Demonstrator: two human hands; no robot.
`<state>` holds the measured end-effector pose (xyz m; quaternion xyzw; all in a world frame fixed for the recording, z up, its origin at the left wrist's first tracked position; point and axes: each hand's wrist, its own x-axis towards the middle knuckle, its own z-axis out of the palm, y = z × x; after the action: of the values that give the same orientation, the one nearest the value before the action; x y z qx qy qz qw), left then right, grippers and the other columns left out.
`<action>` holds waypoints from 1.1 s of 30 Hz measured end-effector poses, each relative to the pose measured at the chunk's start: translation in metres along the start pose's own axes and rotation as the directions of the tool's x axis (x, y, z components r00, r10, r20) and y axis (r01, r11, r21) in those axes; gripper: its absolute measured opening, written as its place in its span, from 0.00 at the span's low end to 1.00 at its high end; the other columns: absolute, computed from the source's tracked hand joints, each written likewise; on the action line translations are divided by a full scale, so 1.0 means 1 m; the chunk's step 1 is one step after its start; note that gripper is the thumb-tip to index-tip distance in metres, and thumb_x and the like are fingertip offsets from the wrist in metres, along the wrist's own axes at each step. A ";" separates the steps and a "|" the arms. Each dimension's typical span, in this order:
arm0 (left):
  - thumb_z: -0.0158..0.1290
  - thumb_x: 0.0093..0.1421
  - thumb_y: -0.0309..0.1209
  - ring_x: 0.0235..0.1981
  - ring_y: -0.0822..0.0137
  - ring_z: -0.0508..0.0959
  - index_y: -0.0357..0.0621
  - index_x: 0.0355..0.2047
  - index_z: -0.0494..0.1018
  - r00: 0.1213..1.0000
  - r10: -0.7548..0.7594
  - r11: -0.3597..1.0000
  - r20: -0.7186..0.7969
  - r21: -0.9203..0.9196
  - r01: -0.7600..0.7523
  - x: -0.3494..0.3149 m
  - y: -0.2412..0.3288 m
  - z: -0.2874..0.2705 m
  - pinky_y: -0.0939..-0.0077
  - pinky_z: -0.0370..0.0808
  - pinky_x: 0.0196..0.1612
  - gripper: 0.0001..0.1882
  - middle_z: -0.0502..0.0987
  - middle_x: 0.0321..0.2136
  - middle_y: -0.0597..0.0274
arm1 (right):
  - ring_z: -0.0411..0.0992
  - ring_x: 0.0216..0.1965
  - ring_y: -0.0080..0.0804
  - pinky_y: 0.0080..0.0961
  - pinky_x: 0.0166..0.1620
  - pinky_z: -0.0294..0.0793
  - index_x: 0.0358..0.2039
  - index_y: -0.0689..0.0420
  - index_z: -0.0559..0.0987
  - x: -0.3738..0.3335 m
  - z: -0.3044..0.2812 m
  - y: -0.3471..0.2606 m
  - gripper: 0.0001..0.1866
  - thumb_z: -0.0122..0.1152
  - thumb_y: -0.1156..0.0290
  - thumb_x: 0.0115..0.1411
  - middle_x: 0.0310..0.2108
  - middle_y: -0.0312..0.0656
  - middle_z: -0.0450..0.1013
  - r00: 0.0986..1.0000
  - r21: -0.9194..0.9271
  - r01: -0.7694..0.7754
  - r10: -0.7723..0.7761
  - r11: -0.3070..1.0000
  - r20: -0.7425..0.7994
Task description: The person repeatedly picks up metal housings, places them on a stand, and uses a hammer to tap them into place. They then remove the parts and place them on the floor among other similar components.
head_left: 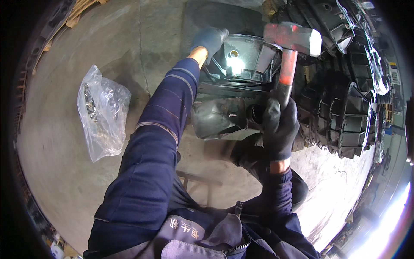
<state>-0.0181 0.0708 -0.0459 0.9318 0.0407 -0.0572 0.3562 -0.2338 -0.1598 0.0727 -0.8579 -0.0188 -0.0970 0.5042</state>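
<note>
My right hand (280, 129), in a dark glove, is wrapped round the handle of a sledgehammer (288, 67). Its head has worn red paint and a bare, bright striking face, and it is raised over the right side of a dark, glossy housing (261, 56). The housing has ribs, a curved rim and a small brass-coloured ring. At its left edge my left hand (209, 42), also gloved, is closed on the rim; some fingers are hidden. Just nearer to me lies a greyish, scuffed sheet-like piece (217, 116), beside a dark round opening.
A clear plastic bag (103, 116) of small metal parts lies on the concrete floor to the left. Stacked dark ribbed housings (338, 112) crowd the right side. A wooden pallet (84, 11) shows at the far left. A dark mat (220, 17) lies beyond the housing.
</note>
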 end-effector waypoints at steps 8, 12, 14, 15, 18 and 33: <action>0.41 0.71 0.50 0.54 0.38 0.78 0.41 0.48 0.81 0.998 -0.042 0.994 -0.045 -0.102 0.037 0.009 -0.012 0.015 0.50 0.73 0.57 0.27 0.79 0.51 0.39 | 0.80 0.31 0.60 0.41 0.32 0.78 0.39 0.60 0.76 0.036 0.011 0.024 0.15 0.67 0.61 0.64 0.24 0.57 0.77 0.948 -0.514 0.062 0.110 0.856 0.297; 0.43 0.71 0.52 0.53 0.39 0.79 0.39 0.48 0.81 0.997 -0.060 0.989 -0.052 -0.141 0.052 0.017 -0.016 0.025 0.50 0.73 0.57 0.29 0.80 0.50 0.39 | 0.81 0.28 0.48 0.37 0.32 0.78 0.38 0.61 0.78 0.036 -0.007 0.007 0.13 0.65 0.62 0.66 0.25 0.55 0.78 0.981 -0.345 0.113 -0.049 0.932 0.190; 0.43 0.70 0.52 0.53 0.39 0.79 0.38 0.48 0.81 0.999 -0.010 0.992 -0.036 -0.126 0.005 0.019 -0.018 0.025 0.51 0.73 0.57 0.29 0.80 0.49 0.39 | 0.81 0.27 0.46 0.37 0.32 0.77 0.39 0.60 0.77 0.035 -0.008 -0.002 0.13 0.65 0.62 0.66 0.25 0.56 0.77 0.994 -0.297 0.080 -0.052 0.952 0.100; 0.43 0.70 0.52 0.53 0.39 0.79 0.38 0.48 0.81 0.999 -0.005 0.994 -0.031 -0.108 0.002 0.020 -0.017 0.025 0.51 0.73 0.57 0.30 0.80 0.49 0.39 | 0.81 0.27 0.47 0.37 0.32 0.77 0.39 0.60 0.77 0.033 -0.009 -0.004 0.13 0.64 0.62 0.66 0.25 0.58 0.77 0.992 -0.247 0.110 -0.091 0.963 0.088; 0.43 0.70 0.52 0.53 0.39 0.79 0.37 0.48 0.81 1.000 -0.015 0.992 -0.015 -0.125 0.013 0.018 -0.018 0.023 0.51 0.73 0.57 0.30 0.81 0.49 0.40 | 0.79 0.34 0.65 0.43 0.35 0.77 0.41 0.61 0.76 0.036 0.010 0.016 0.14 0.64 0.62 0.66 0.28 0.64 0.77 0.985 -0.350 -0.028 0.085 0.936 0.150; 0.43 0.71 0.52 0.56 0.38 0.77 0.34 0.50 0.79 0.998 -0.022 0.985 -0.053 -0.172 0.012 0.029 -0.030 0.038 0.51 0.72 0.58 0.31 0.79 0.51 0.35 | 0.77 0.35 0.66 0.45 0.35 0.78 0.39 0.57 0.77 0.036 0.016 0.037 0.12 0.64 0.62 0.65 0.29 0.60 0.79 0.946 -0.563 0.048 0.143 0.825 0.289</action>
<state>0.0045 0.0683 -0.0974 0.8984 0.0632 -0.0308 0.4335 -0.1910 -0.1663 0.0393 -0.9724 -0.0489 0.0545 0.2214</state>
